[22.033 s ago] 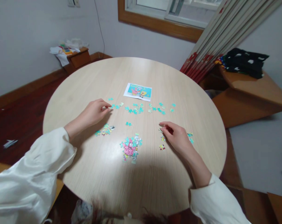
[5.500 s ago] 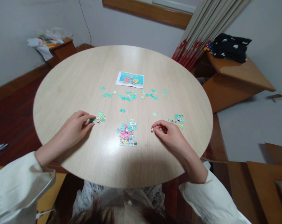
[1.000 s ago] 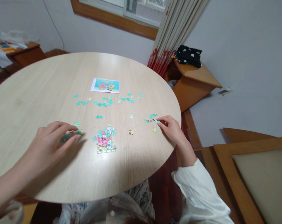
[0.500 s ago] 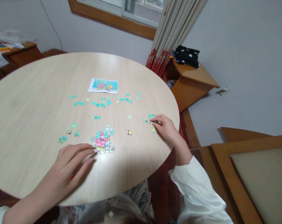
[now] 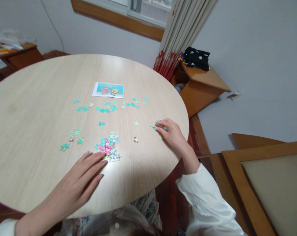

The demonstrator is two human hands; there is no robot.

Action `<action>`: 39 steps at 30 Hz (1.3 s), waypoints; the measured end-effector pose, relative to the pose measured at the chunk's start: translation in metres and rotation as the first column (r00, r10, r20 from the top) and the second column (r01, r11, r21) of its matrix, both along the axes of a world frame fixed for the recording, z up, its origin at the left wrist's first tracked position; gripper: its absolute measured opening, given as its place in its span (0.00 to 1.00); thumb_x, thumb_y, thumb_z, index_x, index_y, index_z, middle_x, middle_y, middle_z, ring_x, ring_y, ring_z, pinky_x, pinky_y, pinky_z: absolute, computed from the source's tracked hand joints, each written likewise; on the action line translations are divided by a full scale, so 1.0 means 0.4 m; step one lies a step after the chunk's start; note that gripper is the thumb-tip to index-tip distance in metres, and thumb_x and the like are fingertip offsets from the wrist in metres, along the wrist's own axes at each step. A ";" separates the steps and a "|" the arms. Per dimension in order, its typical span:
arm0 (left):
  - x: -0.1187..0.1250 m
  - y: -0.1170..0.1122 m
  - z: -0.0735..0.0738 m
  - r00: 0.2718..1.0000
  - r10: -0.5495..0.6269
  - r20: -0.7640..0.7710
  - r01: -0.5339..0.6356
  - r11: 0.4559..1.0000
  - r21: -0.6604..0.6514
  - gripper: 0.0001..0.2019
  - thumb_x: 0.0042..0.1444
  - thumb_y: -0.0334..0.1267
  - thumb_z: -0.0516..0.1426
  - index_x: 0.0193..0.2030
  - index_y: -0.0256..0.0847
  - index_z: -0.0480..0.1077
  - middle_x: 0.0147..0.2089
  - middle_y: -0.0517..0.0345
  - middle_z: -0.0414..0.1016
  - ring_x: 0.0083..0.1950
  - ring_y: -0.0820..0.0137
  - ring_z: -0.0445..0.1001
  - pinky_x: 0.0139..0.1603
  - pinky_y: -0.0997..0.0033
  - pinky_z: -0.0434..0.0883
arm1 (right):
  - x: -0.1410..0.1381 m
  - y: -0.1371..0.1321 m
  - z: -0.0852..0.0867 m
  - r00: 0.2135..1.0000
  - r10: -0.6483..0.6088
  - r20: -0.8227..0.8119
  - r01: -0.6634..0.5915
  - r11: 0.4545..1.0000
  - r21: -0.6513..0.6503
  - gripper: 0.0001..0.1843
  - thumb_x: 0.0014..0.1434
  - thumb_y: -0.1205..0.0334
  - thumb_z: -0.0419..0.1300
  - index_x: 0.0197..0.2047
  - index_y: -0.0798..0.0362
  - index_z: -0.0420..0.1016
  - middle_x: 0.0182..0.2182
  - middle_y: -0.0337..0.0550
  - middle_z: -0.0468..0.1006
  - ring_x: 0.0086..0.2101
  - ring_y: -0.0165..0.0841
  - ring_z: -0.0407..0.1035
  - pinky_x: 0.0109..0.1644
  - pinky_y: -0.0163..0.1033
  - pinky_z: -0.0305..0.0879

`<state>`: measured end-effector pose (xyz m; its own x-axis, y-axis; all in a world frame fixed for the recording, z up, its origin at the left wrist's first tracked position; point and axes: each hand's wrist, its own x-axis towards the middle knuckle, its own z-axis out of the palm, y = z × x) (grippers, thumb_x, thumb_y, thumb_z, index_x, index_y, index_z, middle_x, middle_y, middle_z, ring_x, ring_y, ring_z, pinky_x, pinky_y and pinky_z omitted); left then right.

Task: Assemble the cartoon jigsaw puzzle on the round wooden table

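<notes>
A partly joined jigsaw puzzle [image 5: 113, 149] lies on the round table, showing a pink figure and a pale one. My left hand [image 5: 83, 177] is stretched out flat beside it, its fingertips resting on the lower left edge of the joined part. Over a small group of loose pieces at the right, my right hand [image 5: 171, 132] is curved with thumb and index finger apart. A loose jigsaw piece [image 5: 152, 127] is just left of those fingertips. Other pieces there are partly hidden under the hand. One red-and-yellow jigsaw piece [image 5: 136, 140] lies between the two hands.
Teal and pale loose pieces [image 5: 106, 107] spread across the table [image 5: 45, 88] below a printed reference picture [image 5: 109, 89]. More loose pieces [image 5: 71, 137] lie at the left. A wooden cabinet [image 5: 200, 87] with a black cloth [image 5: 197, 58] stands beyond the right edge.
My left hand has moved right and its fingertips now lie over the puzzle's lower left edge. My right hand has shifted slightly left and up among the loose pieces.
</notes>
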<state>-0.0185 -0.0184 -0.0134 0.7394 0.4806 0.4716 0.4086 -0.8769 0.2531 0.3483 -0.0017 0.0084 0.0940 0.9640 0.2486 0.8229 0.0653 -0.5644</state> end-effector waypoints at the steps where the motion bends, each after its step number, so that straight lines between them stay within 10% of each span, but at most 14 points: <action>1: 0.000 0.000 -0.001 1.000 -0.001 -0.004 0.001 1.000 -0.001 0.18 0.63 0.31 0.54 0.60 0.38 0.65 0.60 0.47 0.71 0.63 0.65 0.68 0.72 0.58 0.54 | -0.008 0.005 -0.001 1.000 0.016 0.005 -0.016 1.000 -0.015 0.07 0.58 0.65 0.63 0.41 0.51 0.79 0.38 0.46 0.77 0.39 0.37 0.71 0.46 0.45 0.65; 19: 0.009 -0.007 -0.004 1.000 -0.002 -0.003 0.001 0.999 -0.042 0.20 0.63 0.29 0.54 0.61 0.36 0.65 0.61 0.46 0.72 0.64 0.64 0.67 0.72 0.56 0.55 | -0.051 0.021 0.016 0.987 0.120 0.104 -0.097 0.974 -0.205 0.05 0.56 0.72 0.56 0.33 0.52 0.69 0.32 0.44 0.74 0.35 0.36 0.68 0.43 0.44 0.61; 25: 0.016 -0.011 0.000 1.000 0.009 -0.013 -0.010 0.997 -0.073 0.22 0.64 0.30 0.52 0.64 0.40 0.63 0.60 0.46 0.72 0.63 0.61 0.68 0.69 0.51 0.61 | -0.142 -0.006 0.062 0.960 0.156 -0.233 -0.190 0.973 -0.129 0.05 0.57 0.66 0.58 0.38 0.52 0.74 0.31 0.41 0.76 0.33 0.32 0.69 0.41 0.41 0.64; 30: 0.034 -0.013 0.014 0.995 0.013 -0.095 -0.022 0.996 -0.091 0.18 0.65 0.34 0.51 0.61 0.36 0.65 0.58 0.39 0.70 0.61 0.55 0.67 0.63 0.46 0.67 | -0.272 -0.025 0.041 0.743 0.085 -0.664 -0.344 0.900 -0.269 0.06 0.52 0.61 0.65 0.34 0.53 0.74 0.27 0.39 0.76 0.31 0.30 0.72 0.37 0.38 0.70; 39: 0.051 -0.020 0.014 0.991 0.027 -0.135 -0.049 0.986 -0.158 0.18 0.65 0.33 0.50 0.60 0.35 0.65 0.60 0.36 0.64 0.61 0.51 0.64 0.59 0.43 0.68 | -0.326 -0.015 0.001 0.758 0.038 -0.651 -0.317 0.894 -0.317 0.04 0.51 0.68 0.65 0.29 0.54 0.73 0.23 0.37 0.75 0.27 0.28 0.71 0.34 0.36 0.67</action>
<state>0.0021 -0.0263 -0.0076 0.7695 0.5711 0.2857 0.4799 -0.8124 0.3313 0.2181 -0.0076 0.0088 -0.0930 0.9762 -0.1959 0.2810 -0.1630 -0.9458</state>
